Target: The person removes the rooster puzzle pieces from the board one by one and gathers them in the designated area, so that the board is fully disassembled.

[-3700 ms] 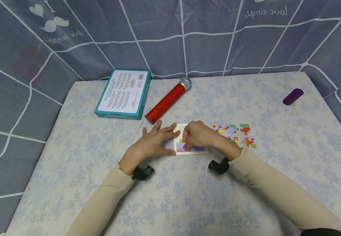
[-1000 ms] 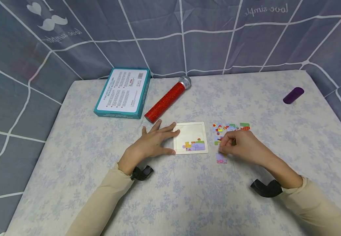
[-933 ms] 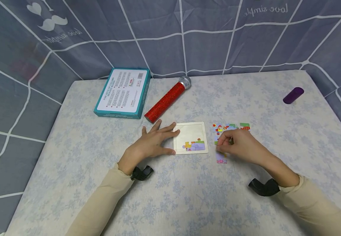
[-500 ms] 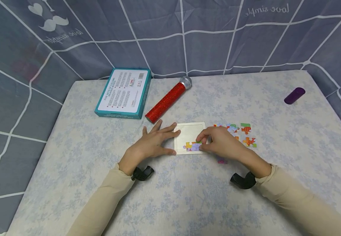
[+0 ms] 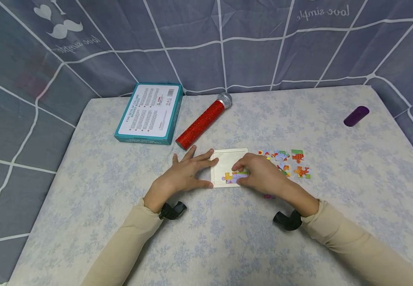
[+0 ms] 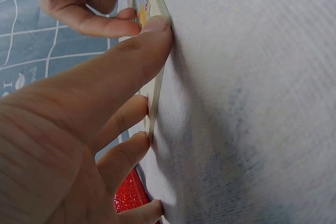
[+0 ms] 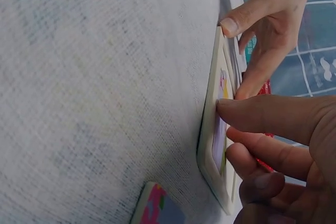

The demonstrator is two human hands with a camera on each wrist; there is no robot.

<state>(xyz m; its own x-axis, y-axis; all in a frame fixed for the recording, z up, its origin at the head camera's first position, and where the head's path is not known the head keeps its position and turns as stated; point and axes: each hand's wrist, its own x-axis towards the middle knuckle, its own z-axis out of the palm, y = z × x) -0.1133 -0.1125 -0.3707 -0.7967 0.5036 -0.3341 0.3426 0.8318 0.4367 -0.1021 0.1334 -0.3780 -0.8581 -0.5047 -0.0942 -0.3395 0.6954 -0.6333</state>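
Observation:
My left hand [image 5: 185, 174] spreads its fingers, the thumb and two fingertips resting on the left side of a shallow wooden puzzle tray [image 5: 227, 151]. In the left wrist view its thumb [image 6: 126, 59] presses the tray's edge. Over the tray's lower right bends my right hand [image 5: 263, 172]. Its thumb and curled fingers touch either side of a lilac puzzle piece [image 7: 219, 135] lying in the tray. A yellow puzzle piece [image 5: 227, 177] sits beside it. Part of the tray's right side is hidden by the right hand.
Several loose puzzle pieces [image 5: 297, 155] lie right of the tray, some partly covered. A pink-and-lilac piece [image 7: 157, 205] lies nearer. Behind stand a red glitter microphone [image 5: 202, 123] and a teal box [image 5: 149, 111]. A purple cylinder [image 5: 356, 116] lies far right.
My right hand has moved left from the loose pieces to the tray, then slightly further left within it. My left hand has stayed on the tray's edge.

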